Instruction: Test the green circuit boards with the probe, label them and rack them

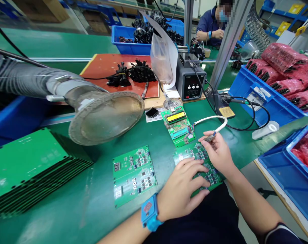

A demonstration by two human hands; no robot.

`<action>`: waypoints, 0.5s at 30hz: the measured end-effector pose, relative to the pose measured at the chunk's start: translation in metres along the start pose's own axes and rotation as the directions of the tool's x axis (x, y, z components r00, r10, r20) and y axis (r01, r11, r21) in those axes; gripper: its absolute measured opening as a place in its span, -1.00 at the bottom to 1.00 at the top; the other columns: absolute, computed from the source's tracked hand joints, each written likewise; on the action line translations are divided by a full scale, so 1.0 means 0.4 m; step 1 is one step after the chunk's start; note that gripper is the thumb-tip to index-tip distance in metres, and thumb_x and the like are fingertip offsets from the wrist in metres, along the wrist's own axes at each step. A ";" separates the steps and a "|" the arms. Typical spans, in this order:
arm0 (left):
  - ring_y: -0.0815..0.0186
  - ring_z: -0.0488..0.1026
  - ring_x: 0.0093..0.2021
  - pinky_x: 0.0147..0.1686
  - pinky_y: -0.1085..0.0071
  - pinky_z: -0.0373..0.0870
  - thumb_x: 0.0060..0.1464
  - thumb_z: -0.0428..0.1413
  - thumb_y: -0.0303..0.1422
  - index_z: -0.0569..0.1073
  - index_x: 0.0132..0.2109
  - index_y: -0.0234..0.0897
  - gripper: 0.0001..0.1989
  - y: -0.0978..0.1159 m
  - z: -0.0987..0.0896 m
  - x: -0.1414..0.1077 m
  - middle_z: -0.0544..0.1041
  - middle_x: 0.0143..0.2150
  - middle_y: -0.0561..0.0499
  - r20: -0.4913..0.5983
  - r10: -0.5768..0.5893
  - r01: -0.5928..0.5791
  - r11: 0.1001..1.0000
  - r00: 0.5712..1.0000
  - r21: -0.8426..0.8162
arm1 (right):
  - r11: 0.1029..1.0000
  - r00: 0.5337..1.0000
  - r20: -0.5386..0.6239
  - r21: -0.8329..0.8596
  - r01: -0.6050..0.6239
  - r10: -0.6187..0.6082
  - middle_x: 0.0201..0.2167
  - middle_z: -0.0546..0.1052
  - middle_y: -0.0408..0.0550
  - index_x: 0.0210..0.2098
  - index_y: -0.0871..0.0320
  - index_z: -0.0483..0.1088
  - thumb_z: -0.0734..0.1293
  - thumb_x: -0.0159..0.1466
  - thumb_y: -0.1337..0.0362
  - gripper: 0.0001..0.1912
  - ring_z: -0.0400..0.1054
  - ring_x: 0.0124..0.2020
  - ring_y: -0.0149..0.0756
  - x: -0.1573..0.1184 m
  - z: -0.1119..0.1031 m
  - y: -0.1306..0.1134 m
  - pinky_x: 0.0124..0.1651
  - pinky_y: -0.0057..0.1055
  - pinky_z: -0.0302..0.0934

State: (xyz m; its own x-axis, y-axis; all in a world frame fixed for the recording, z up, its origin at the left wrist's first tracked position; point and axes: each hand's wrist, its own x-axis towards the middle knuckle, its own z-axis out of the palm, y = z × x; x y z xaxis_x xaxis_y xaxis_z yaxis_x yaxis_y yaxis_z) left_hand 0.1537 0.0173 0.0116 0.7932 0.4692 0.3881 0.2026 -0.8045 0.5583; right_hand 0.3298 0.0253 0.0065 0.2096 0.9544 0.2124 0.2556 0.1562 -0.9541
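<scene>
Fingers spread, my left hand (183, 188) lies on a green circuit board (213, 174) near the table's front edge; a blue wrist strap is on that wrist. Above the same board's upper right, my right hand (217, 149) pinches a small connector (210, 137) at the end of a white cable (221, 126). The cable runs to a green tester board (179, 130) with a yellow display, just beyond. To the left, a second circuit board (135, 176) lies flat on the green table. Whether the connector touches the board is hard to tell.
A fume duct hood (107, 117) hangs at left above stacked green boards (24, 162). Behind stand a soldering station (192, 81) and a blue bin of cables (123, 47). Blue bins (258, 98) with pink-wrapped boards are at right. A person sits across the table.
</scene>
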 end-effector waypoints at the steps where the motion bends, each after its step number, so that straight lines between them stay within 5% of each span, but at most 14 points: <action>1: 0.16 0.38 0.13 0.18 0.09 0.19 0.15 0.09 -0.34 0.50 -0.22 -0.13 -0.91 0.001 0.000 0.000 0.54 -0.05 -0.01 -0.002 -0.005 0.005 1.000 1.000 -0.005 | 1.000 1.000 0.007 -0.027 0.012 -0.011 -0.31 0.57 -0.10 -0.10 0.07 0.29 0.26 0.29 0.29 -0.82 0.47 -0.31 -0.33 0.001 0.000 -0.003 -0.23 -0.38 0.36; 15: 0.17 0.37 0.14 0.19 0.11 0.19 0.12 0.11 -0.34 0.44 -0.18 -0.14 -0.90 0.002 0.003 -0.003 0.54 -0.03 0.01 -0.007 -0.016 0.016 0.999 1.000 -0.045 | 0.997 0.996 -0.093 -0.076 0.006 -0.013 -0.32 0.58 -0.07 -0.11 0.08 0.28 0.26 0.28 0.27 -0.82 0.49 -0.33 -0.30 -0.004 0.014 0.009 -0.27 -0.37 0.38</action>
State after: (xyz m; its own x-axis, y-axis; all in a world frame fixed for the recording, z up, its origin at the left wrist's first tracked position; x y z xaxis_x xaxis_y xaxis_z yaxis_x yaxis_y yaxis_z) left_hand 0.1536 0.0158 0.0109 0.7857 0.4846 0.3845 0.1889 -0.7798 0.5969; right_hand 0.3249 0.0259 0.0017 0.2932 0.9244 0.2439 0.3278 0.1425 -0.9339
